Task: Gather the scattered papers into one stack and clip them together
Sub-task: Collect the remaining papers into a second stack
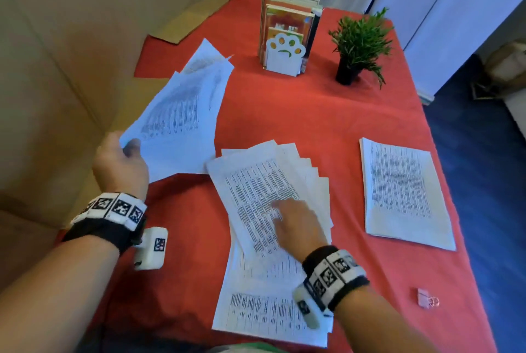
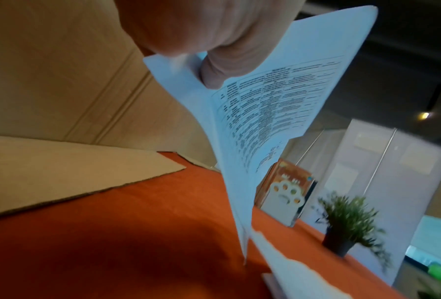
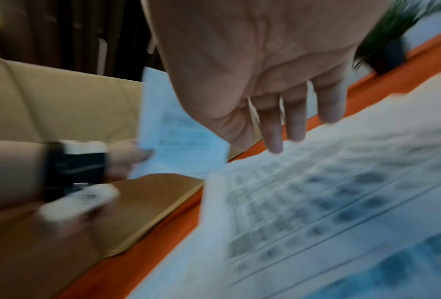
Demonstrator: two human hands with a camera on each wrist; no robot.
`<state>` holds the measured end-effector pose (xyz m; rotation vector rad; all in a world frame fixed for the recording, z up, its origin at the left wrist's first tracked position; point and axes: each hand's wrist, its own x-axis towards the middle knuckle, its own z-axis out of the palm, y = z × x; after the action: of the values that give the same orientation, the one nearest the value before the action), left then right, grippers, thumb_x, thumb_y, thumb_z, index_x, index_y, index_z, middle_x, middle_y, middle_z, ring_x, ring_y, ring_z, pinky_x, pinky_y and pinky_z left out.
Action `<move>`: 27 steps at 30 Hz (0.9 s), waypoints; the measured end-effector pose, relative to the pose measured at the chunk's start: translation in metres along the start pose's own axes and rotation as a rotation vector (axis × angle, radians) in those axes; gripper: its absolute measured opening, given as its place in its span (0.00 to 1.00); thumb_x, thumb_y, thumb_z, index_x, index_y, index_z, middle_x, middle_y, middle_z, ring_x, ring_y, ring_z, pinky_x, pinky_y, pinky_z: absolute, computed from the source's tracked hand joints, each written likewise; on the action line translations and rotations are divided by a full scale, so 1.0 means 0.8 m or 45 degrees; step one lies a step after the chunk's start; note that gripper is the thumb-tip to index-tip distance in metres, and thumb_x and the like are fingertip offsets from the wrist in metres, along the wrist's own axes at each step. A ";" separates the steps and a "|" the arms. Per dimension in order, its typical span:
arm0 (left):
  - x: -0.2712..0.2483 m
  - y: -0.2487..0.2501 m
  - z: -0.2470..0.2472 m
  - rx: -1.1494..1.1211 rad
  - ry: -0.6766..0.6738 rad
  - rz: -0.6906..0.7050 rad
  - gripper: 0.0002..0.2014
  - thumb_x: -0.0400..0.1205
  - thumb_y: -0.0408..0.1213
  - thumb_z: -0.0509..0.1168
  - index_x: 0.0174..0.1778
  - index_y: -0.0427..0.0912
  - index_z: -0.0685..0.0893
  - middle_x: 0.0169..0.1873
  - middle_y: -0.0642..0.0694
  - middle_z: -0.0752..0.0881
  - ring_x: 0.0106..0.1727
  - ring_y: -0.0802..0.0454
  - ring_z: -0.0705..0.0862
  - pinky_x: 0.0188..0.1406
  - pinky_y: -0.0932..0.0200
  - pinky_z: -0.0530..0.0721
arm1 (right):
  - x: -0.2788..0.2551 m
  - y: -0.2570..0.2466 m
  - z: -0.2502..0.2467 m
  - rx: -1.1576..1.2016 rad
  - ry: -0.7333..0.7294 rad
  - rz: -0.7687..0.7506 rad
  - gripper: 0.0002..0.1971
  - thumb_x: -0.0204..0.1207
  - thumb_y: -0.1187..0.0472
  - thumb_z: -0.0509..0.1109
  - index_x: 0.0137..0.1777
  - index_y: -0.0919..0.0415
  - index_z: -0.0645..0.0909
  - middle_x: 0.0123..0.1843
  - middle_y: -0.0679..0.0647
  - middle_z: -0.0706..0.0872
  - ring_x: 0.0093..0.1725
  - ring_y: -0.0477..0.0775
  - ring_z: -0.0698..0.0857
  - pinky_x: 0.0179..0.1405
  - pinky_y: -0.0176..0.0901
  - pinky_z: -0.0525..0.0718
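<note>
- the left hand [image 1: 121,163] pinches a bundle of printed sheets [image 1: 182,113] by its near corner, thumb on top, and holds it lifted over the left edge of the desk [image 1: 299,113].
- the right hand [image 1: 299,224] lies with straight, slightly spread fingers on a fanned pile of papers [image 1: 256,182] near the front edge, at the middle.
- one more small stack of papers [image 1: 404,193] lies flat by the right edge.
- a pink binder clip [image 1: 427,299] lies near the front right corner, apart from all papers.
- a paw-shaped book holder [image 1: 284,56] and a potted plant [image 1: 360,45] stand at the far side.
</note>
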<state>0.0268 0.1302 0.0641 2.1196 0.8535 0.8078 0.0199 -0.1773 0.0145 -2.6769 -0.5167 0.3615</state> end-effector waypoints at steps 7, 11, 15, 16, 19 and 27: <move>-0.077 -0.001 -0.009 -0.164 -0.183 -0.317 0.14 0.77 0.45 0.67 0.41 0.35 0.78 0.35 0.38 0.81 0.37 0.46 0.77 0.37 0.57 0.72 | 0.014 0.074 -0.016 -0.261 -0.073 0.533 0.32 0.77 0.58 0.62 0.80 0.50 0.57 0.80 0.56 0.64 0.75 0.63 0.66 0.71 0.59 0.68; -0.142 -0.015 0.016 -0.211 -0.446 -0.474 0.15 0.77 0.44 0.68 0.37 0.34 0.77 0.36 0.36 0.84 0.36 0.36 0.83 0.31 0.51 0.75 | 0.002 0.081 -0.008 -0.218 -0.117 0.614 0.31 0.77 0.58 0.62 0.80 0.50 0.58 0.74 0.58 0.73 0.73 0.63 0.69 0.70 0.59 0.68; -0.168 -0.013 0.032 -0.213 -0.491 -0.508 0.14 0.76 0.43 0.68 0.40 0.34 0.79 0.41 0.34 0.86 0.41 0.38 0.85 0.45 0.39 0.84 | -0.014 0.083 -0.015 -0.099 0.080 0.668 0.18 0.79 0.61 0.60 0.68 0.51 0.73 0.60 0.58 0.85 0.65 0.61 0.78 0.64 0.53 0.70; -0.170 -0.008 0.033 -0.237 -0.475 -0.491 0.13 0.77 0.44 0.67 0.42 0.35 0.78 0.43 0.34 0.86 0.43 0.38 0.84 0.47 0.40 0.84 | -0.020 0.084 -0.019 -0.135 0.128 0.681 0.16 0.78 0.61 0.59 0.65 0.53 0.75 0.57 0.57 0.86 0.62 0.60 0.79 0.61 0.52 0.71; -0.163 -0.001 0.033 -0.264 -0.432 -0.456 0.13 0.78 0.46 0.65 0.40 0.39 0.74 0.45 0.32 0.84 0.47 0.34 0.83 0.50 0.39 0.83 | -0.040 0.085 -0.023 -0.183 0.115 0.750 0.13 0.77 0.60 0.59 0.59 0.57 0.79 0.57 0.58 0.85 0.60 0.61 0.81 0.58 0.52 0.74; -0.181 -0.006 0.043 -0.247 -0.752 -0.572 0.11 0.76 0.49 0.67 0.38 0.46 0.78 0.48 0.40 0.87 0.49 0.38 0.86 0.54 0.38 0.86 | -0.090 0.102 -0.010 0.313 0.162 1.059 0.17 0.66 0.59 0.58 0.51 0.61 0.82 0.52 0.56 0.80 0.58 0.63 0.80 0.60 0.54 0.73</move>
<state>-0.0347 0.0101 0.0007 1.7480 0.8332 0.0182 -0.0181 -0.2785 0.0002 -2.5157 0.6672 0.4306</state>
